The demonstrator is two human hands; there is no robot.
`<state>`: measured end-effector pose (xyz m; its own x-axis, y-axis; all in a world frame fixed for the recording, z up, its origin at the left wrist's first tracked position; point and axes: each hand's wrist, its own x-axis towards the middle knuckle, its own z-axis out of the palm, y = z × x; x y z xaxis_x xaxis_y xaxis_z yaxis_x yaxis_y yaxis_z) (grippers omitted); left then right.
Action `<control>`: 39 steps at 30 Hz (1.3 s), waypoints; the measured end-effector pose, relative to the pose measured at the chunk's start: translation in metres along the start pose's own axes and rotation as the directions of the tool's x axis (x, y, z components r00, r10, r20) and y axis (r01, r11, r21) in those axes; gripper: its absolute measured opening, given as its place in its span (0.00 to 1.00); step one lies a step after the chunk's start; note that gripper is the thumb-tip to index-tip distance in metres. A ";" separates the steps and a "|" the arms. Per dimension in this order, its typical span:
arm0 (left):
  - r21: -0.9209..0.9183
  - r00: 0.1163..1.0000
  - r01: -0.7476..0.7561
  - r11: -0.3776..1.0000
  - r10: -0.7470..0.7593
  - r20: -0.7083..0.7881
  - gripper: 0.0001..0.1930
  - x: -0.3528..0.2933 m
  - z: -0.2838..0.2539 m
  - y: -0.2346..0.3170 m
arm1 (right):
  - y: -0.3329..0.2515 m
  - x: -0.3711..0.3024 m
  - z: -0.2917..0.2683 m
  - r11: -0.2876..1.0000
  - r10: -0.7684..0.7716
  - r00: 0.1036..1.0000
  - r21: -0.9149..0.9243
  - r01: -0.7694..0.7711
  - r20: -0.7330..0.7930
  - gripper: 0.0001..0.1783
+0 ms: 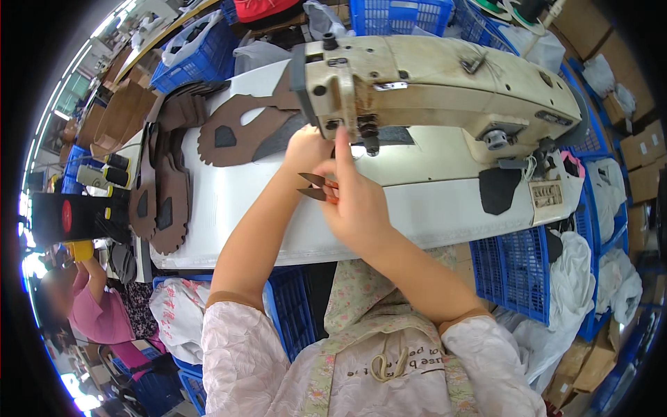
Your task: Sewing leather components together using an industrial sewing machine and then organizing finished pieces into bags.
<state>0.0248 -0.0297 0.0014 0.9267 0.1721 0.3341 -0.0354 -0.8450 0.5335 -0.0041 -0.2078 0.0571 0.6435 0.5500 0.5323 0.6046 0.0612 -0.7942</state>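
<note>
Floral apron (365, 292) foremost, parted snips (319, 181) near the sewing machine (445, 76)

Well left of the machine, overlapping brown pieces (180, 184) lie on the white bench (243, 215); a brushing forearm could disorder them. Nearer the machine's head, another brown piece (240, 149) lies flat, scalloped end pointing left, long axis rising gently rightward to the machine. Beside it lies a grey panel (281, 139); a tug on either could skew both.

At the machine's head, the left hand (307, 147) reaches in, fingertips hidden, so I cannot tell whether it grips anything. Just in front of the head, the right hand (358, 208) grasps the snips, index finger stretched up toward the needle end; an accidental start might catch that finger. The snips' tips point left, their long axis running crosswise toward the left forearm, so a careless wrist turn could nick it.
</note>
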 end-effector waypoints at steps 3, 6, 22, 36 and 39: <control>0.063 0.996 -0.089 0.994 0.090 -0.014 0.20 0.000 0.003 0.000 | 0.004 0.012 0.026 0.981 -0.083 0.987 -0.184 0.057 -0.138 0.52; -0.020 0.997 0.071 0.997 -0.070 0.044 0.24 0.003 0.011 -0.008 | 0.006 0.026 0.037 0.990 -0.102 0.975 -0.118 0.079 -0.198 0.51; 0.506 0.995 -0.087 0.858 0.052 0.082 0.19 0.019 0.004 -0.031 | 0.033 -0.012 -0.015 0.979 -0.140 0.980 -0.130 0.159 0.145 0.25; 0.463 0.985 0.028 0.886 0.055 -0.163 0.22 0.043 0.001 -0.100 | 0.062 0.027 0.077 -0.051 0.763 0.469 0.765 -0.642 0.444 0.18; 0.399 0.978 0.053 0.915 0.032 -0.204 0.22 0.040 0.003 -0.103 | 0.083 0.051 0.098 -0.105 0.794 0.497 0.885 -0.453 0.349 0.17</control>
<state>0.0666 0.0624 -0.0423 0.8290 0.2446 0.5030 0.1661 -0.9664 0.1963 0.0329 -0.0933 -0.0101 0.6368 0.6124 -0.4684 -0.7704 0.4818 -0.4174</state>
